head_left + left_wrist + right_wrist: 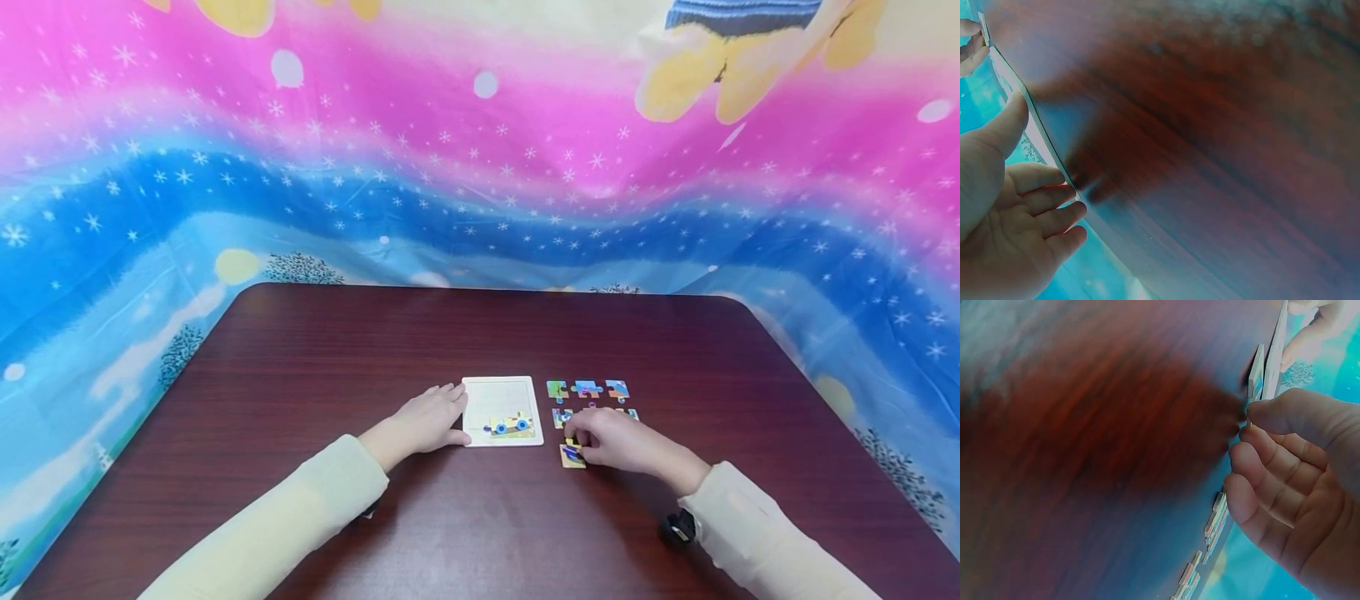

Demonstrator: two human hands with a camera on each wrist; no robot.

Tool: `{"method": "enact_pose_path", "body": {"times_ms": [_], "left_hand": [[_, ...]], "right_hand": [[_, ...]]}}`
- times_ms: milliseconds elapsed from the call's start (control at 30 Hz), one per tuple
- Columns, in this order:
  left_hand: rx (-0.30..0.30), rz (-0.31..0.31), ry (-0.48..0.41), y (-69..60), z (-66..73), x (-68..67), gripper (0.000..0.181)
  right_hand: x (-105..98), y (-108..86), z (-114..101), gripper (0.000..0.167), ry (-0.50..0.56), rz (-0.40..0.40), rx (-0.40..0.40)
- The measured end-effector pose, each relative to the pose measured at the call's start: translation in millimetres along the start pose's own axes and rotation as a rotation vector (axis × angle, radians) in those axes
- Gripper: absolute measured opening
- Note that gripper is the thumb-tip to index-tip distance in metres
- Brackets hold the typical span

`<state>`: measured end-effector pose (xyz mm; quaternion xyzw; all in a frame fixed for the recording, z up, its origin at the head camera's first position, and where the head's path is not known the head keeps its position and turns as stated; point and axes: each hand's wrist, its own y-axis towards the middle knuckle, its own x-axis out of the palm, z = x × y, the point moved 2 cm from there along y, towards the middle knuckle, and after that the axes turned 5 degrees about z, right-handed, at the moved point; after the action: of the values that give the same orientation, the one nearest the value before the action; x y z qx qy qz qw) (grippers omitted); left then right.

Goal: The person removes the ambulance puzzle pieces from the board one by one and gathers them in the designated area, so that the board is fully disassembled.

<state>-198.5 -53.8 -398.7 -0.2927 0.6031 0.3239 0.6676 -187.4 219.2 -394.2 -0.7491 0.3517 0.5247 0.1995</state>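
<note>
A square puzzle tray (501,381) with a pale rim lies flat on the table. In its lower right part is assembled picture of a yellow vehicle with blue wheels (512,425). My left hand (429,418) rests against the tray's left edge, fingers relaxed and thumb by the lower left corner. To the right of the tray, my right hand (622,440) pinches a yellow jigsaw piece (573,457) between thumb and forefinger. The right wrist view shows the right thumb and fingers (1254,465) close together, the piece mostly hidden there.
Several loose jigsaw pieces (588,389) lie in rows right of the tray, some partly hidden behind the right hand. All of this is on a dark red-brown wooden table (360,333). A patterned pink and blue cloth (450,183) hangs behind and around it.
</note>
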Motion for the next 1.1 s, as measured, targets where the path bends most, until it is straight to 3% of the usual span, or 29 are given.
{"method": "enact_pose_path", "body": {"times_ms": [700,1100], "left_hand": [[-0.016,-0.016,0.005,0.3,0.2,1.2,0.066],[-0.018,-0.025,0.006,0.3,-0.3,1.3,0.067]], "right_hand": [[-4,2.6,-3,0.021,-0.001,-0.011,0.013],[-9,31.9,-25,0.019,0.002,0.023,-0.008]]}}
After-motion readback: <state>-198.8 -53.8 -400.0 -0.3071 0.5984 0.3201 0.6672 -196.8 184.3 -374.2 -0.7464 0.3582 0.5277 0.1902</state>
